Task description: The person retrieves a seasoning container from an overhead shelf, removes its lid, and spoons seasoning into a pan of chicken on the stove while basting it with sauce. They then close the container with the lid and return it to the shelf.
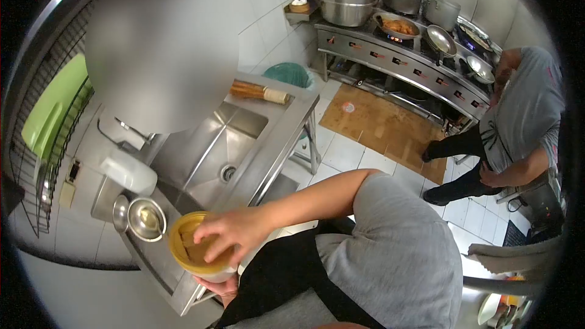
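A round plastic tub [223,275] with a pale side and a yellow lid [180,250] is at the lower centre, close to my body. My left hand [225,287] grips the tub from below, with most of its fingers hidden. My right hand [234,234] is over the lid, its fingers bent and spread apart across the top. Whether the fingertips press on the lid or hover just above it is hard to tell. A steel bowl [147,219] with something pale inside stands just left of the tub.
A steel sink [237,146] and a white jug [129,170] are ahead, with wooden rolling pins [259,91] on the counter edge. A green tray [52,113] sits on a wire rack. Another person [518,116] stands near the stove [396,64], which bears several pots and pans.
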`<action>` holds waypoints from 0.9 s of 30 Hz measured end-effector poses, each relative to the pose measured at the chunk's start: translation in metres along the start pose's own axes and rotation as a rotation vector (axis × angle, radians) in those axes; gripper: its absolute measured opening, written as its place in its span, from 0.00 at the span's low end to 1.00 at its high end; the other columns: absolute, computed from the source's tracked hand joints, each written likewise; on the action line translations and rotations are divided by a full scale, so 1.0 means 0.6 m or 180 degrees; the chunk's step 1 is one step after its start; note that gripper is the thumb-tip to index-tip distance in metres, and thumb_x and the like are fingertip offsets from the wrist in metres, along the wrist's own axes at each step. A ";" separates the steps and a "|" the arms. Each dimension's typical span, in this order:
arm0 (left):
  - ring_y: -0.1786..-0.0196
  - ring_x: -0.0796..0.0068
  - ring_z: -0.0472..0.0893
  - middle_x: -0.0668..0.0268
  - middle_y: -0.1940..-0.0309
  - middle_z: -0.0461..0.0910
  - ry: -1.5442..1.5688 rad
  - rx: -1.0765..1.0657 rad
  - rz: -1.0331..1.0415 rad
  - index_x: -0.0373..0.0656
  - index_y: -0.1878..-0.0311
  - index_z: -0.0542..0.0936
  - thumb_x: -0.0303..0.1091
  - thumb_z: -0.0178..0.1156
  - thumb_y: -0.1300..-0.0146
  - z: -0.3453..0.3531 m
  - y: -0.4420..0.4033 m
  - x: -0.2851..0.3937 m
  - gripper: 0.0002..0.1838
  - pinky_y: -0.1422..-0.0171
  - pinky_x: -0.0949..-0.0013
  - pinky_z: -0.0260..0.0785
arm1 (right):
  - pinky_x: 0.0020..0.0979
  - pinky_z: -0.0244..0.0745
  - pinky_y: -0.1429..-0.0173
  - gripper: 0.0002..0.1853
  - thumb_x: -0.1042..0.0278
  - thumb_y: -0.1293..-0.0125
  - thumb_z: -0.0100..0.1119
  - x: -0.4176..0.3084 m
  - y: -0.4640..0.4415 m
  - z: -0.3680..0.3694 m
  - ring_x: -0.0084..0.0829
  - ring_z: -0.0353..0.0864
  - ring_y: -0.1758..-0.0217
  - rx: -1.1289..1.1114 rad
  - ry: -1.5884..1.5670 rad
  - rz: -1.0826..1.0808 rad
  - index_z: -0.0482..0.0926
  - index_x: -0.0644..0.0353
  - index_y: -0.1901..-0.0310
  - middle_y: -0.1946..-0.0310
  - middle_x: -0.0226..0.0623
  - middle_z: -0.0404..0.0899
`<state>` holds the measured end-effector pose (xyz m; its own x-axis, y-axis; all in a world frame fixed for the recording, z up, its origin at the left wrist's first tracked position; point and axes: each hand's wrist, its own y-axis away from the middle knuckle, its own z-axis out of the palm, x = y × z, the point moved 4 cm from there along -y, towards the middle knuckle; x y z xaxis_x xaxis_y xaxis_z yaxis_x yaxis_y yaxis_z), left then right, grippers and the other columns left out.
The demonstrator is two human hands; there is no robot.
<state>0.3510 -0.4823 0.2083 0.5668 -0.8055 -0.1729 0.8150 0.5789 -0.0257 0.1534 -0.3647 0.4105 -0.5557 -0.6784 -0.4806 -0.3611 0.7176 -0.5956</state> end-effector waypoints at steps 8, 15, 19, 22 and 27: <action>0.31 0.57 0.57 0.63 0.32 0.56 -0.1771 -0.0263 -0.0413 0.55 0.31 0.56 0.68 0.43 0.43 0.081 -0.148 -0.267 0.41 0.31 0.47 0.53 | 0.71 0.32 0.36 0.51 0.29 0.76 0.69 0.036 0.108 -0.150 0.58 0.39 0.27 -0.0216 0.1032 -0.0511 0.71 0.43 0.43 0.29 0.40 0.45; 0.34 0.50 0.61 0.59 0.35 0.58 -0.3825 -0.0238 -0.0687 0.54 0.32 0.56 0.68 0.39 0.42 0.089 -0.219 -0.422 0.40 0.41 0.41 0.62 | 0.71 0.38 0.38 0.47 0.36 0.74 0.71 0.026 0.205 -0.274 0.58 0.36 0.27 -0.0258 0.1140 -0.0366 0.73 0.41 0.45 0.29 0.38 0.48; 0.31 0.55 0.57 0.64 0.32 0.56 -0.2446 0.0140 -0.0739 0.59 0.31 0.56 0.72 0.40 0.45 0.017 -0.249 -0.422 0.42 0.37 0.37 0.54 | 0.64 0.47 0.36 0.55 0.37 0.72 0.71 0.073 0.271 -0.270 0.58 0.38 0.28 0.0895 0.0934 0.1162 0.61 0.37 0.35 0.29 0.41 0.46; 0.31 0.53 0.55 0.64 0.32 0.54 -0.2465 0.0679 -0.0365 0.60 0.31 0.55 0.75 0.39 0.48 -0.029 -0.261 -0.466 0.45 0.38 0.32 0.52 | 0.59 0.51 0.34 0.60 0.36 0.71 0.71 0.101 0.296 -0.286 0.59 0.38 0.28 0.1186 0.0308 0.3078 0.51 0.35 0.31 0.29 0.44 0.42; 0.30 0.55 0.54 0.63 0.30 0.52 -0.3272 -0.0433 -0.1027 0.57 0.30 0.54 0.71 0.35 0.42 -0.020 -0.264 -0.492 0.41 0.31 0.46 0.51 | 0.66 0.47 0.37 0.59 0.31 0.69 0.69 0.000 0.340 -0.346 0.60 0.37 0.28 -0.0538 0.1799 0.0829 0.52 0.32 0.31 0.28 0.44 0.37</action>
<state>0.0530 -0.3348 0.2519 0.2098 -0.6062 0.7671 0.9594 0.2790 -0.0420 -0.0755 -0.1857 0.4226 -0.9332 -0.3241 -0.1551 -0.2484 0.8939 -0.3732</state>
